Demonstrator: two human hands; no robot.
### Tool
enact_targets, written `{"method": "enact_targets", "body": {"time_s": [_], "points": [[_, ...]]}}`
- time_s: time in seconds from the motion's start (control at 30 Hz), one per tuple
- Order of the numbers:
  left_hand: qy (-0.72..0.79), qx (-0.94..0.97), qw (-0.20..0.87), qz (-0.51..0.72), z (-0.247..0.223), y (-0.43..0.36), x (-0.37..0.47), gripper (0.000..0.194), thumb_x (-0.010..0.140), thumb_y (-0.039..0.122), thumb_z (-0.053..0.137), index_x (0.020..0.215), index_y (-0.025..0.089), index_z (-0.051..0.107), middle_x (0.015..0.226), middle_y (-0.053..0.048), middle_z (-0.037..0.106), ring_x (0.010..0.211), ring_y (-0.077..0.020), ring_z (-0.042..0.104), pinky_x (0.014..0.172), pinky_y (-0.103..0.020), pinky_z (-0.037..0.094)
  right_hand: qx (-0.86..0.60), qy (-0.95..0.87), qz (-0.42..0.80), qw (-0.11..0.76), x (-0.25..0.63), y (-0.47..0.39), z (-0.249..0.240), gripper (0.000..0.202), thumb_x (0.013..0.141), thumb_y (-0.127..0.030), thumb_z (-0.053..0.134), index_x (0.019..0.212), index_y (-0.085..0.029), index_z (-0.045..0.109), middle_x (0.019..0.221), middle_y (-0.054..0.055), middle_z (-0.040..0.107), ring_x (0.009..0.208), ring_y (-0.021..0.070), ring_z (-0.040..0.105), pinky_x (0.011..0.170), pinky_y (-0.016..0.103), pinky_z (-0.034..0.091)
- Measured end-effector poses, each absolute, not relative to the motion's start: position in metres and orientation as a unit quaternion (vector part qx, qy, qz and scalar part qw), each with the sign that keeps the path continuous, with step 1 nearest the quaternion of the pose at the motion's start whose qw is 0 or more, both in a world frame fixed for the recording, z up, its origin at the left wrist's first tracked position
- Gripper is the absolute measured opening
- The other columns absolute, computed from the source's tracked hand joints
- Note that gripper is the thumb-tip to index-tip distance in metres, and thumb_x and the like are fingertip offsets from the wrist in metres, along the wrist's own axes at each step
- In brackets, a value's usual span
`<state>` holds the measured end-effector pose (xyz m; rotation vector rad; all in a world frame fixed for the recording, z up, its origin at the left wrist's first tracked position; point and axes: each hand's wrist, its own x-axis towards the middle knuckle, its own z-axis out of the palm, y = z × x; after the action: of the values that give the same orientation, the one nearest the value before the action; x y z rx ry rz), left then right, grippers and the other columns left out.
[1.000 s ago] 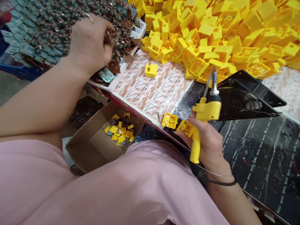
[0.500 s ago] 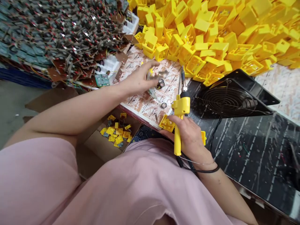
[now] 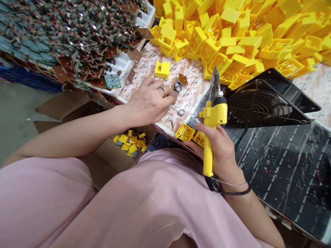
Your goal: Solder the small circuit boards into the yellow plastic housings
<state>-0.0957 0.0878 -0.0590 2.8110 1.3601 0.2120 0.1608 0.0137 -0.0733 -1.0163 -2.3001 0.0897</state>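
My right hand (image 3: 218,146) is closed around a yellow soldering gun (image 3: 216,115), its metal tip pointing up and away from me. Beneath that hand, an open yellow case (image 3: 184,132) lies at the table's near edge, with another partly hidden beside it. My left hand (image 3: 152,100) is palm down over the patterned sheet (image 3: 193,89), its fingers bent at a brown circuit board; what they grip is hidden. Just beyond its fingers are a small round part (image 3: 178,86) and a brown board piece (image 3: 183,79). A second round part (image 3: 181,112) lies nearer me.
A yellow case (image 3: 162,69) stands beyond my left hand. Yellow cases (image 3: 232,44) are heaped at the back, circuit boards (image 3: 85,41) at the left. A black fan (image 3: 256,106) sits at the right. Below the edge is a cardboard box (image 3: 111,155) holding yellow pieces.
My left hand has come down and nearer to me, and its fingers have turned downward. My right hand has moved right with the soldering gun. The yellow case beyond my left hand now shows fully.
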Motion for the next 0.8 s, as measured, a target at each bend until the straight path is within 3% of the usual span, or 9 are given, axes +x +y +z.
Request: {"method": "enact_targets", "body": {"time_s": [0.1,0.2,0.3,0.4,0.47,0.57,0.7,0.8], "points": [[0.463,0.881,0.04,0.089,-0.069,0.103,-0.091,0.026,0.096,0.03,0.051,0.092,0.018,0.073,0.102,-0.01,0.075,0.112,-0.0301,0.062,0.103,-0.054,0.044,-0.398,-0.859,0.024,0.32,0.165,0.009,-0.073,0.039,0.09,-0.033,0.078,0.123,-0.02,0.06,0.103,0.006,0.076,0.091,0.0203,0.072,0.089,0.032,0.057],[0.484,0.833,0.176,0.2,-0.058,0.124,-0.095,0.018,0.088,0.034,0.063,0.084,0.019,0.073,0.095,-0.006,0.077,0.099,-0.024,0.067,0.097,-0.046,0.05,-0.413,-0.849,0.019,0.33,0.171,0.004,-0.074,0.04,0.089,-0.028,0.079,0.124,-0.023,0.06,0.106,0.006,0.077,0.093,0.0194,0.073,0.089,0.03,0.057],[0.464,0.752,0.337,0.325,-0.037,0.133,-0.096,0.02,0.084,0.038,0.071,0.082,0.019,0.069,0.093,-0.003,0.077,0.094,-0.0198,0.071,0.089,-0.039,0.056,-0.413,-0.852,0.029,0.321,0.173,0.004,-0.076,0.045,0.092,-0.038,0.075,0.13,-0.024,0.055,0.109,0.007,0.075,0.096,0.0219,0.073,0.097,0.037,0.056],[0.442,0.701,0.407,0.384,-0.028,0.125,-0.092,0.025,0.084,0.039,0.073,0.078,0.019,0.06,0.095,-0.001,0.077,0.104,-0.0223,0.073,0.095,-0.041,0.056,-0.392,-0.873,0.038,0.289,0.165,0.008,-0.08,0.05,0.096,-0.05,0.067,0.133,-0.02,0.051,0.103,0.008,0.072,0.096,0.025,0.072,0.105,0.047,0.052],[0.433,0.691,0.433,0.385,-0.034,0.114,-0.089,0.023,0.086,0.037,0.07,0.079,0.019,0.056,0.099,-0.002,0.078,0.107,-0.0221,0.074,0.097,-0.04,0.057,-0.389,-0.881,0.048,0.267,0.158,0.01,-0.083,0.046,0.099,-0.046,0.065,0.134,-0.02,0.05,0.102,0.008,0.072,0.095,0.0237,0.071,0.108,0.048,0.05],[0.447,0.711,0.427,0.336,-0.051,0.096,-0.09,0.019,0.088,0.037,0.064,0.084,0.019,0.06,0.097,-0.004,0.079,0.095,-0.0193,0.075,0.087,-0.035,0.058,-0.399,-0.882,0.052,0.244,0.15,0.012,-0.088,0.04,0.1,-0.036,0.065,0.134,-0.023,0.05,0.107,0.008,0.072,0.092,0.0209,0.071,0.107,0.045,0.05],[0.458,0.795,0.312,0.245,-0.069,0.081,-0.094,0.021,0.086,0.036,0.06,0.081,0.019,0.07,0.087,-0.002,0.077,0.088,-0.0182,0.072,0.088,-0.035,0.056,-0.388,-0.87,0.02,0.304,0.155,0.013,-0.084,0.044,0.094,-0.046,0.072,0.127,-0.021,0.057,0.094,0.004,0.074,0.084,0.02,0.072,0.109,0.048,0.05],[0.434,0.829,0.279,0.217,-0.077,0.08,-0.094,0.022,0.087,0.032,0.058,0.085,0.02,0.076,0.093,-0.004,0.079,0.093,-0.0187,0.071,0.094,-0.037,0.053,-0.382,-0.833,0.005,0.4,0.168,0.008,-0.071,0.03,0.089,-0.033,0.08,0.113,-0.024,0.065,0.08,-0.003,0.073,0.067,0.0143,0.07,0.087,0.031,0.059]]}}
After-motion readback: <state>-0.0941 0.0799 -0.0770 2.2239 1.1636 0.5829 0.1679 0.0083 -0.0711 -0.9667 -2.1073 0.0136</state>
